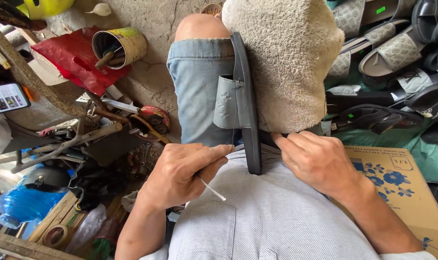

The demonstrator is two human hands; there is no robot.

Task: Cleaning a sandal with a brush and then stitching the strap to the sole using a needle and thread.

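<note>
Sandal (247, 103) stood edgewise between knees, mid-stitching; left hand (180, 175) pinched awl (211, 188), right hand (315, 159) gripped sole. Next stitch likely needed steady push.

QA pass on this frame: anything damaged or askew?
The slide sandal stands on edge between the knees, grey strap flared off the sole. Left hand holds a thin tool; right hand pinches the heel end.

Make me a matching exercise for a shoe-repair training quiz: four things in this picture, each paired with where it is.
Things:
1. left hand
2. right hand
3. tin can
4. cardboard box

Places:
A. lying tipped on red plastic
B. under the right forearm
C. gripping a thin needle-like tool
D. at the sandal's lower end, beside the towel

Pairs: 1-C, 2-D, 3-A, 4-B
</note>
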